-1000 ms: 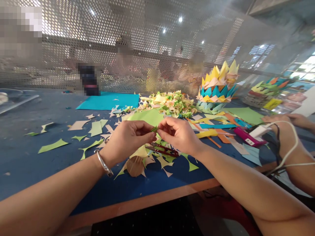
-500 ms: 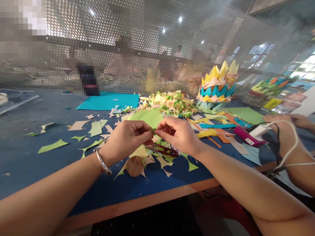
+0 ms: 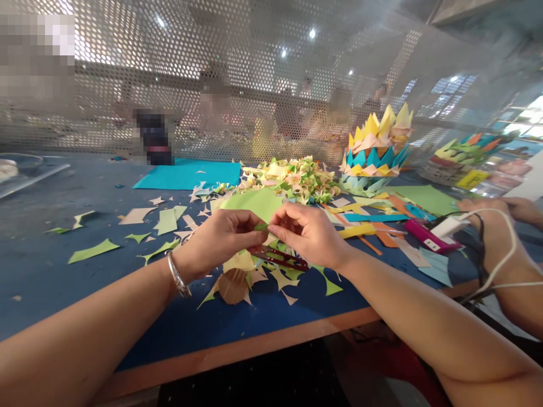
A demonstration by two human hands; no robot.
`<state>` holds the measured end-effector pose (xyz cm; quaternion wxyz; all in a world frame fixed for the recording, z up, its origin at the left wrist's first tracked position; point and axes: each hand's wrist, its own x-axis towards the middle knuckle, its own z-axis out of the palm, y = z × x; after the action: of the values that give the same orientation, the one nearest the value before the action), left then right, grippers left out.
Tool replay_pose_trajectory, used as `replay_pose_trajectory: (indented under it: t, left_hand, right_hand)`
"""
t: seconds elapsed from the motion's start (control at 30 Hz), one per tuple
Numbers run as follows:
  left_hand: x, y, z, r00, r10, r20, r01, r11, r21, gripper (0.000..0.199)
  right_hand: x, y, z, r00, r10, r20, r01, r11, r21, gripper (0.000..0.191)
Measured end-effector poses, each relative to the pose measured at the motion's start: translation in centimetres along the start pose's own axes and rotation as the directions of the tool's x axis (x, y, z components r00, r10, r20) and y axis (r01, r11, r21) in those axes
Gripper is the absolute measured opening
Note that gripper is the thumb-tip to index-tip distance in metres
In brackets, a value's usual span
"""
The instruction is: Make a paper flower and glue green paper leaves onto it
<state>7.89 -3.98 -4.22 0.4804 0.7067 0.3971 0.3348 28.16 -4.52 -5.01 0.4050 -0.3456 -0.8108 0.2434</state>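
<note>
A small green paper piece (image 3: pixel 262 227) is pinched between my left hand (image 3: pixel 227 234) and my right hand (image 3: pixel 303 232), whose fingertips nearly meet. Both hands are closed on it above the blue table. Beneath them lie dark red scissors (image 3: pixel 284 259), partly covered by the hands and scraps. A brown round disc (image 3: pixel 234 286) rests among cut paper scraps nearer the table's front edge. Just behind the hands lies a green paper sheet (image 3: pixel 254 202), and past it rises a heap of small folded paper pieces (image 3: pixel 297 178).
A tiered paper crown-like stack (image 3: pixel 375 152) stands behind on the right. A blue sheet (image 3: pixel 190 173) lies back left. Paper strips, a magenta-and-white power strip (image 3: pixel 432 236) with cables and another person's hands (image 3: pixel 481 208) are at right. Perforated metal panel (image 3: pixel 254 73) behind.
My left hand has shifted slightly, its fingers now lying a little differently around the green piece. My right hand has barely moved.
</note>
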Motion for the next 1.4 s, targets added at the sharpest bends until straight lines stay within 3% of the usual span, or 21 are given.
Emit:
replay_pose_trajectory:
  t: [0.33, 0.57, 0.77, 0.97, 1.17, 1.4]
  left_hand:
    - [0.04, 0.07, -0.03, 0.998, -0.047, 0.04, 0.049, 0.998, -0.045, 0.018]
    - [0.17, 0.19, 0.06, 0.997, -0.079, -0.004, 0.078, 0.99, -0.122, 0.018]
    - [0.3, -0.09, 0.05, 0.999, -0.035, -0.025, 0.031, 0.991, -0.131, 0.014]
    - [0.38, -0.13, -0.34, 0.998, 0.043, 0.04, -0.038, 0.991, -0.131, 0.013]
    - [0.38, 0.14, -0.62, 0.995, 0.045, 0.091, -0.032, 0.99, -0.136, 0.016]
    - [0.32, 0.17, -0.8, 0.994, 0.052, 0.098, -0.052, 0.999, -0.002, 0.022]
  right_hand:
    - [-0.06, -0.09, -0.07, 0.999, 0.032, 0.022, -0.032, 0.999, 0.039, 0.012]
    - [0.01, -0.14, -0.17, 0.999, 0.029, 0.018, -0.03, 0.999, 0.036, 0.013]
    - [-0.01, -0.09, -0.28, 0.999, 0.048, 0.024, -0.05, 0.993, 0.108, 0.015]
    - [-0.05, -0.4, -0.48, 0.995, 0.1, 0.028, -0.103, 0.974, 0.203, 0.02]
    - [0.0, -0.44, -0.51, 0.995, 0.101, 0.018, -0.103, 0.971, 0.215, 0.021]
    - [0.03, -0.13, -0.45, 0.994, 0.101, 0.048, -0.108, 0.978, 0.179, 0.022]
